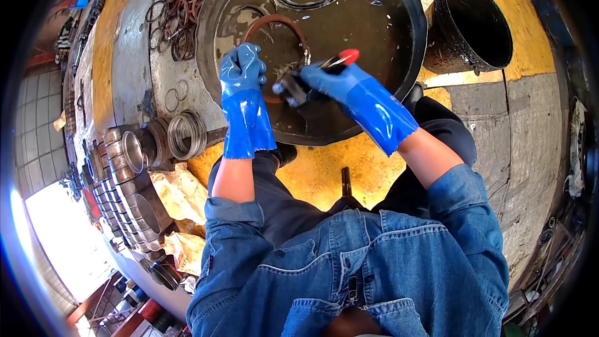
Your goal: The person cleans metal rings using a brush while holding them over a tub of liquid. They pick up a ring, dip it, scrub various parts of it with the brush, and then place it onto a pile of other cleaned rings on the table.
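My left hand (242, 72), in a long blue rubber glove, is closed on the side of a reddish-brown metal ring (277, 20). It holds the ring tilted over a wide round basin (207, 43) of murky dark liquid. My right hand (334, 80), gloved the same way, grips what looks like a brush (349, 57) with a red handle end. Its dark head is blurred and lies against or just over the ring's near right part, which it partly hides. Another large ring (310, 6) rests in the liquid at the basin's far side.
A black-stained bucket (440, 34) stands right of the basin. A heap of rusty rings (181, 22) lies at the far left. Nearer on the left are a stack of bright rings (187, 136), rows of metal cylinders (118, 162) and crumpled brown paper (181, 193). My legs straddle the basin's near side.
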`<state>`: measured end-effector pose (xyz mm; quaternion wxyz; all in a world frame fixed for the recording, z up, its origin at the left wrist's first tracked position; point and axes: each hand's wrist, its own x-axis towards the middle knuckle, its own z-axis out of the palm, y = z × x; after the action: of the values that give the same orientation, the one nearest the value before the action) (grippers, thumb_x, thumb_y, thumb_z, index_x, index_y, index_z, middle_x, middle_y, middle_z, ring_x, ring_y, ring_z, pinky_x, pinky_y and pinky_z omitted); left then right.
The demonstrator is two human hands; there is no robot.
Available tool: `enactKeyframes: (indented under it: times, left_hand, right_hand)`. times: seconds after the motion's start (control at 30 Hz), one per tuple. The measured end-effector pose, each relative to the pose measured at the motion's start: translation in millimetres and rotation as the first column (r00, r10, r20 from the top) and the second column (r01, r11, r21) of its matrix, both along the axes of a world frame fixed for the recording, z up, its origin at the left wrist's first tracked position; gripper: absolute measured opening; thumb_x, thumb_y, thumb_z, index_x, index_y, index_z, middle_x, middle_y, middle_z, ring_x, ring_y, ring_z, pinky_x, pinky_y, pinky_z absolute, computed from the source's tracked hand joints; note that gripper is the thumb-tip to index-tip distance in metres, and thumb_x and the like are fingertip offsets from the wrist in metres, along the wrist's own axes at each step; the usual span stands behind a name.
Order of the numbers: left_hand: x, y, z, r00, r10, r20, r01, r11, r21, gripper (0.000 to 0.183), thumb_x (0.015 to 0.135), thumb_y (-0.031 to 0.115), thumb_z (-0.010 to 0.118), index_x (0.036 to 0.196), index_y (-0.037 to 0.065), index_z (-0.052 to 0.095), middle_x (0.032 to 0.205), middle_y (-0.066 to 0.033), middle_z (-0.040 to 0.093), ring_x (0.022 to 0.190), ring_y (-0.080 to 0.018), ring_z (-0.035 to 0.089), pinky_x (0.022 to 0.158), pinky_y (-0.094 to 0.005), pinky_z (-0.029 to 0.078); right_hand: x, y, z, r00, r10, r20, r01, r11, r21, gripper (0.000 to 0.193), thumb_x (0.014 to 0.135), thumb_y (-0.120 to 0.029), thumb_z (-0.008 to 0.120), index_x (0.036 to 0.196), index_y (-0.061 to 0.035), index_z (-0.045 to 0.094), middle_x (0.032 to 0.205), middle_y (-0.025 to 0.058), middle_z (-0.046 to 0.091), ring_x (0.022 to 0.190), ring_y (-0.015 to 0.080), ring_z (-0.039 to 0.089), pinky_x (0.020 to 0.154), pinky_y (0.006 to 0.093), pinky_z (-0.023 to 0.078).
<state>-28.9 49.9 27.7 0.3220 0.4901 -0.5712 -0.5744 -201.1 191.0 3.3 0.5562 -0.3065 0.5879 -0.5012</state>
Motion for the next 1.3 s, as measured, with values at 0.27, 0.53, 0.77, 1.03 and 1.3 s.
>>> enactKeyframes:
  times: [0.27,0.53,0.77,1.03,1.3]
  left_hand:
    - [5.2,-3.7,6.2,0.999,-0.047,-0.022,0.05,0.979,0.2,0.033,0.101,0.036,0.068,0.112,0.004,0.067,0.071,0.0031,0.055,0.053,-0.007,0.047,0.049,-0.0226,0.039]
    - [2.0,-0.1,4.7,0.955,-0.261,0.139,0.221,0.943,0.249,0.029,0.102,0.034,0.064,0.111,0.007,0.068,0.071,0.0034,0.055,0.053,-0.0058,0.046,0.049,-0.0224,0.038]
    - [-4.0,4.2,3.9,0.962,-0.263,0.079,0.247,0.954,0.169,0.025,0.102,0.028,0.063,0.11,0.004,0.066,0.07,0.0013,0.056,0.054,-0.0055,0.047,0.048,-0.0211,0.038]
    - [-8.7,10.8,-4.2,0.969,-0.242,0.049,0.24,0.97,0.045,0.025,0.101,0.028,0.065,0.105,0.003,0.067,0.068,-0.0011,0.059,0.053,-0.0072,0.05,0.048,-0.0227,0.04]
    - [-5.0,9.4,-1.2,0.989,-0.146,0.033,0.146,0.989,-0.013,0.03,0.103,0.03,0.063,0.11,0.001,0.067,0.073,-0.0009,0.06,0.059,-0.0065,0.051,0.055,-0.0217,0.042]
  right_hand:
    - [-20.5,-12.1,-30.1,0.753,-0.038,-0.657,0.011,0.999,-0.045,0.029,0.089,-0.036,0.072,0.112,-0.0181,0.075,0.104,0.013,0.076,0.097,0.0309,0.073,0.086,0.0427,0.058]
    - [-27.4,-15.2,-5.6,0.203,-0.345,-0.916,-0.422,0.814,-0.4,0.051,0.089,-0.017,0.067,0.137,-0.0286,0.06,0.134,0.0122,0.067,0.088,0.0354,0.075,0.075,0.0444,0.061]
    - [-24.9,-13.4,-28.9,0.68,0.035,-0.732,0.019,0.998,0.065,0.029,0.088,-0.033,0.07,0.112,-0.0173,0.076,0.111,0.0138,0.074,0.105,0.0342,0.07,0.09,0.0422,0.056]
    - [-6.1,4.6,-2.9,0.965,-0.012,0.262,-0.048,0.974,0.221,0.037,0.091,-0.032,0.074,0.109,0.0002,0.076,0.087,0.0092,0.074,0.079,0.0126,0.066,0.071,0.0276,0.052]
    - [6.2,7.2,-0.4,0.931,-0.033,0.363,-0.017,0.991,0.133,0.027,0.094,-0.026,0.074,0.101,-0.0006,0.076,0.08,0.0066,0.072,0.068,0.0141,0.065,0.063,0.025,0.05]
